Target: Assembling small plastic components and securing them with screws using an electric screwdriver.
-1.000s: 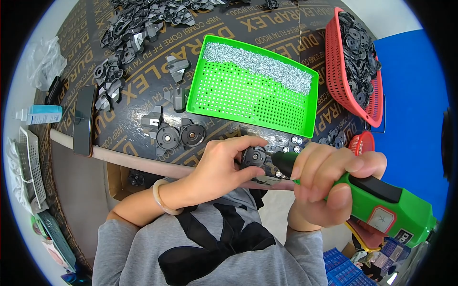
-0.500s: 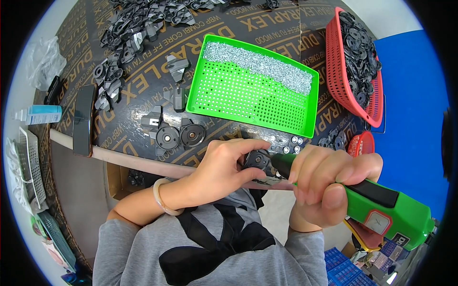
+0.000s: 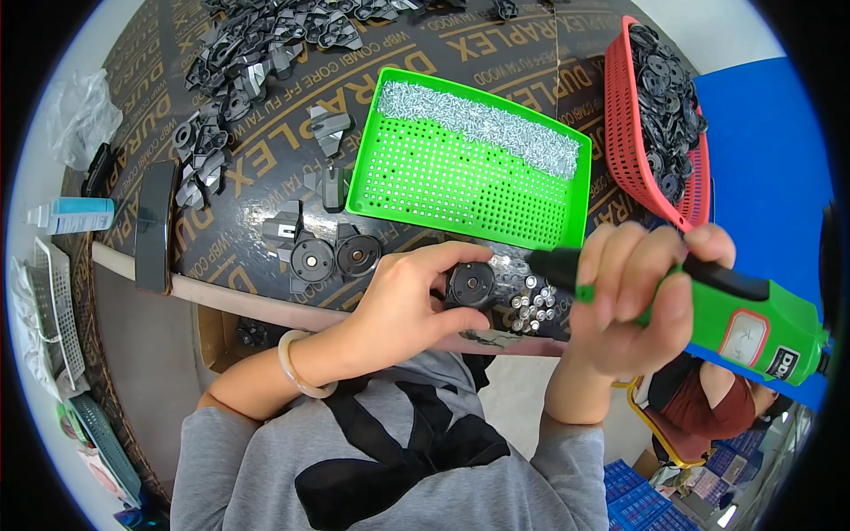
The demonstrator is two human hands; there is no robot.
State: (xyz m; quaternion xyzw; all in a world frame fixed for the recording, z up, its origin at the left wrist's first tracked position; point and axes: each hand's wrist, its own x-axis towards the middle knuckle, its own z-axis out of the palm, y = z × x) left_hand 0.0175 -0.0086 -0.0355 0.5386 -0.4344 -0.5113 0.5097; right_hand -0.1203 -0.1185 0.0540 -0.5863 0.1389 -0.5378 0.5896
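Work surface: I am viewing a dark, gold-printed board tabletop [image 3: 252, 173], with the handling taking place at its near edge.
Tray: a bright green, perforated plastic rectangular tray [image 3: 425, 168] is lying beyond both hands, its long side slanting down to the right.
Driver: a green-and-black, elongated powered screwdriver [image 3: 744, 305] is pointing leftward, its long axis sloping down from nose to tail.
Right hand: the right hand [image 3: 633, 305] is clenching around the screwdriver's body; I am seeing no contact with the round part.
Left hand: the left hand [image 3: 398, 301] is grasping the round part, thumb and forefinger curving about its near and far edges.
Round part: a black plastic disc with a central hub [image 3: 470, 284] is sitting at the near edge of the tabletop, its round face showing upward and presenting no long axis to me.
Governing relation: the disc is lying left of the driver's nose and slightly nearer the body, apart from it; the left hand is the nearer, already touching.
Small metal: short silvery metal cylinders [image 3: 534, 305] are clustering just right of the disc.
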